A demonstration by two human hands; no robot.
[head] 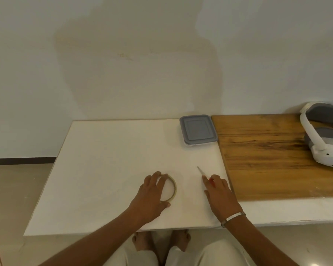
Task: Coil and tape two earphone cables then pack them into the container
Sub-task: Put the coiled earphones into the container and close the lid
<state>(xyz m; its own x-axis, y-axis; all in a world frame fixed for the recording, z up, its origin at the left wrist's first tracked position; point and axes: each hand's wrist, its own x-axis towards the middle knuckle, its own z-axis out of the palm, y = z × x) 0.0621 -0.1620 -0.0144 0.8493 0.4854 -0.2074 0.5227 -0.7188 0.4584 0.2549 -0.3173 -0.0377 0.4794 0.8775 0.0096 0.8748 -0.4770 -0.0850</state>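
Note:
A thin roll of clear tape (173,189) lies flat on the white board (108,169). My left hand (152,196) spans it, fingertips on the far rim and thumb against the near rim. My right hand (219,194) rests with fairly straight fingers on the red handle of a pair of scissors (201,172), whose blades point away to the left. The container (198,129), shut with a grey lid, stands at the back right corner of the board. No earphone cable is in view.
A wooden board (267,156) lies to the right of the white one. A white and grey headset (323,135) sits on its far right. The wall rises just behind the table. My knees and feet show below the near edge.

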